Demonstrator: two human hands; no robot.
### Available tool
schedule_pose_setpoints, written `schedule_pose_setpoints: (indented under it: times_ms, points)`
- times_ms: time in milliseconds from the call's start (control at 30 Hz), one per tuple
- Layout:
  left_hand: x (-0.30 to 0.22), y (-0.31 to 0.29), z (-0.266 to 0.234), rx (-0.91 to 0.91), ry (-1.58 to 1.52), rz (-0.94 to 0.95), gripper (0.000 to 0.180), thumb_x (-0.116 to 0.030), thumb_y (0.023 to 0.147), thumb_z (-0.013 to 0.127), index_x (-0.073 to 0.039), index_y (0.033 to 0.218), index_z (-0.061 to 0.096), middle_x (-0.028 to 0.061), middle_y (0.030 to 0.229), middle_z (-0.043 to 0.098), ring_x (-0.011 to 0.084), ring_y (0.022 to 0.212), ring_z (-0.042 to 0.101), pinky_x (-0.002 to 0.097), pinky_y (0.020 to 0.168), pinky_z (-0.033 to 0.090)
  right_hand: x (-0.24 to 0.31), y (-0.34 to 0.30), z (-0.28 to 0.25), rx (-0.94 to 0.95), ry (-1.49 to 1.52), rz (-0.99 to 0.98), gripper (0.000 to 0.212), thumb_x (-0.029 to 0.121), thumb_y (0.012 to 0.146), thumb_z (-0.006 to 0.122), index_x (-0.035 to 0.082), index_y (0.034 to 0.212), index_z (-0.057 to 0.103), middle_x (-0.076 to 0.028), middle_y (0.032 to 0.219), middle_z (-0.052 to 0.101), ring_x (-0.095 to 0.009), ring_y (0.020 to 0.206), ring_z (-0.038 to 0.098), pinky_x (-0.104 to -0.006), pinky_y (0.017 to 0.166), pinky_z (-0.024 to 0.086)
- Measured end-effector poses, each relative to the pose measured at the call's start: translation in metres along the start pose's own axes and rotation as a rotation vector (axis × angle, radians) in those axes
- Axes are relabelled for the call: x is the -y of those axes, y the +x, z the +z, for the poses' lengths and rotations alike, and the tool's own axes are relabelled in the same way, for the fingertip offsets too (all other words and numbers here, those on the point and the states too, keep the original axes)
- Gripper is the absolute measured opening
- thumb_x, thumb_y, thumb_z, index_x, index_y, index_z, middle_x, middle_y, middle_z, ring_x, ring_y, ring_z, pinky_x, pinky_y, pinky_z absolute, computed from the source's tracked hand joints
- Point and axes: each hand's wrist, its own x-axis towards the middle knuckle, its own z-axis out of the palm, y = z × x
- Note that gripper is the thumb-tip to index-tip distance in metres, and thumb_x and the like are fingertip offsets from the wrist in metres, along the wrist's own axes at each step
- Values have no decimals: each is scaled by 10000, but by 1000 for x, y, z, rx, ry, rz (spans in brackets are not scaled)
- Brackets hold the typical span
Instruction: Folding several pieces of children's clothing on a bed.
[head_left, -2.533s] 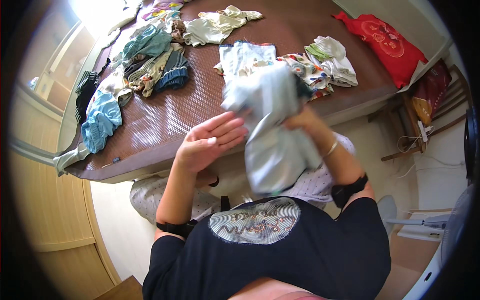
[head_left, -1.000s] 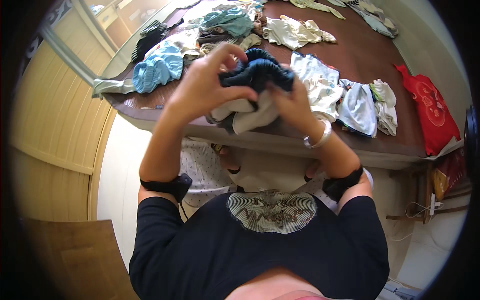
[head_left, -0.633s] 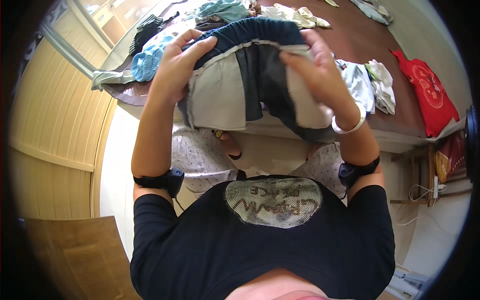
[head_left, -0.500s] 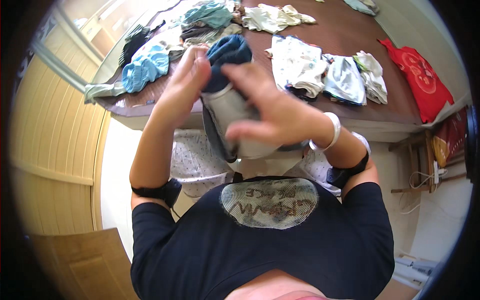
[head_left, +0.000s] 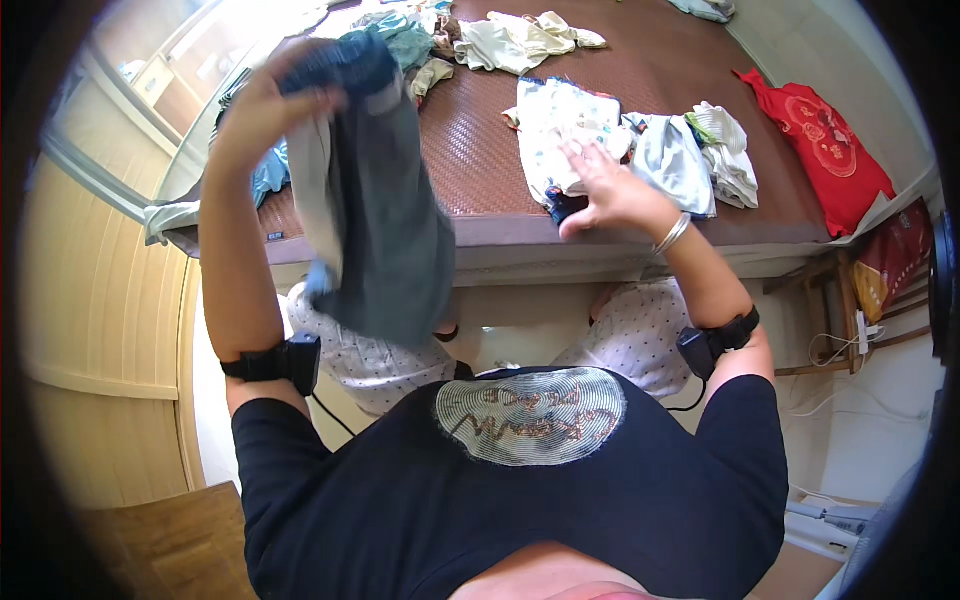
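My left hand [head_left: 262, 112] is raised at the upper left, its fingers closed round the bunched dark blue top of a small piece of clothing [head_left: 390, 220]. The garment hangs down over my left leg, grey-green outside with a pale grey inner side showing; its exact kind is unclear. Over the near part of a pile of folded white printed clothes [head_left: 555, 125] lies my right hand [head_left: 615, 190], fingers spread and nothing gripped. It seems to rest on the pile. Next to that pile lie a folded pale grey garment [head_left: 675, 160] and a folded white one [head_left: 730, 155].
The brown woven mat [head_left: 470, 150] covers a bed before me. Loose clothes [head_left: 395, 40] and a cream garment [head_left: 525, 42] lie at the far side. A red bag [head_left: 820, 150] sits at the right edge. Wooden panelling [head_left: 100, 300] stands on the left.
The rolled garment has come loose and now hangs from my left hand, which moved left. My right hand has left it and moved right to the white pile.
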Motion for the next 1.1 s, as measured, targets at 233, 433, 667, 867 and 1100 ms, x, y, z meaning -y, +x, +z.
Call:
schedule_pose_setpoints:
  times_ms: [233, 433, 667, 867, 1100]
  points:
    - [41, 43, 55, -198, 300, 548, 503, 42, 658, 691, -51, 1135, 560, 61, 1031, 627, 185, 982, 580, 317, 880, 450, -24, 23, 32, 185, 268, -107, 1013, 237, 563, 807, 51, 1369, 223, -286, 1271, 397, -376, 1197, 397, -373, 987, 344]
    - [121, -20, 148, 262, 421, 424, 403, -29, 644, 646, -97, 1038, 593, 112, 1040, 600, 276, 1009, 552, 381, 903, 426, -32, 25, 50, -75, 123, -81, 642, 13, 643, 595, 41, 1255, 404, -235, 975, 596, -378, 916, 578, -418, 798, 462]
    - [149, -58, 151, -23, 187, 282, 386, -1, 621, 602, -92, 995, 636, 155, 1067, 586, 279, 1018, 559, 354, 861, 452, -112, 59, 12, -227, 889, 351, 394, 60, 643, 635, -21, 1011, 519, -57, 812, 578, -124, 707, 550, -278, 643, 466]
    - [128, -40, 178, 111, 16, 281, 380, 63, 612, 580, -30, 978, 621, 87, 994, 629, 255, 1053, 554, 338, 895, 451, -154, 109, -78, -424, 1103, 405, 259, 18, 648, 616, 15, 902, 564, -35, 760, 569, -135, 618, 549, -292, 573, 476]
    - [104, -27, 219, 227, 102, 457, 422, 16, 633, 616, -74, 1045, 593, 64, 1033, 610, 248, 1000, 539, 351, 873, 460, -132, 152, -165, -727, 727, 190, 324, 99, 647, 688, -14, 931, 579, -56, 766, 612, -135, 642, 594, -290, 581, 496]
